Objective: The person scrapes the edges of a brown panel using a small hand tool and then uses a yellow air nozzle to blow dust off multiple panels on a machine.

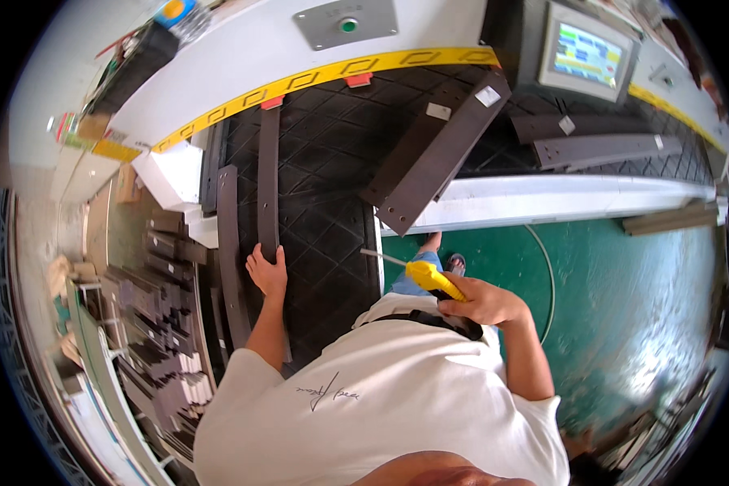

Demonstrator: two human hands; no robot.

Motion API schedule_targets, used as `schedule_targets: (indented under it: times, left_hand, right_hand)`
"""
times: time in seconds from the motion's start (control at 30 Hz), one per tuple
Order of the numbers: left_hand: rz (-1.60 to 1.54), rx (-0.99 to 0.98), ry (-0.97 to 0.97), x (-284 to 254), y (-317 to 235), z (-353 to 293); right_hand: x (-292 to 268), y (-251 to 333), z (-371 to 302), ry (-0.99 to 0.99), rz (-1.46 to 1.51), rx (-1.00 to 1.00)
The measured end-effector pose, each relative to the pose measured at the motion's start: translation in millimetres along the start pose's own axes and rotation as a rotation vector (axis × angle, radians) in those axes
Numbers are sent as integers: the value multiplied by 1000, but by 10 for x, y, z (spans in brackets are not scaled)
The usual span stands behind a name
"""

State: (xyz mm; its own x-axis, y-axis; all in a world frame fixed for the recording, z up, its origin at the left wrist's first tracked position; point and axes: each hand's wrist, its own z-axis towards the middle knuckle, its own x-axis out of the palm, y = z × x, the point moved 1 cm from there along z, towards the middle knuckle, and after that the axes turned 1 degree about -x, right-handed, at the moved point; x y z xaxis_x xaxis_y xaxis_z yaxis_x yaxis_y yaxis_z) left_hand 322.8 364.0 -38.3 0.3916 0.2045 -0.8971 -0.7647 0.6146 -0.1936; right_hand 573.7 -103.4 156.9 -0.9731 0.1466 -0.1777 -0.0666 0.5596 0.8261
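Observation:
My left hand [269, 272] grips a long, narrow dark brown board [268, 178], fingers at its left edge and thumb at its right. This board lies on the black machine bed and runs away from me to a red stop [272, 103]; my arm covers part of its near stretch. In front of my waist, my right hand [488, 302] is closed round a yellow-and-black hand tool [431, 279]. A thin grey shaft or blade sticks out of the tool toward the left, and its exact kind is unclear. Another dark brown board [230, 243] lies left of my left hand.
Two wide boards [445, 150] lie crossed, overhanging the white rail [526, 198]. More boards [607, 150] rest at the right below a touchscreen [585, 55]. Stacked boards [158, 324] fill the left side. A pale hose [550, 279] curves over the green floor.

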Motion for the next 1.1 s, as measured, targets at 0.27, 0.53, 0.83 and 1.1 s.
schedule_targets:
  times: [0.27,0.53,0.83,1.1]
  left_hand:
    - [31,-89,109,-9,-59,21]
    - [25,-103,141,109,-2,14]
    - [52,-115,208,21,-26,3]
    - [42,-95,203,44,-65,3]
  right_hand:
    - [-43,37,236,-250,688,-46]
    - [220,-331,611,-15,1520,-340]
    - [274,-529,910,43,1007,-65]
    - [246,-463,920,34,476,-153]
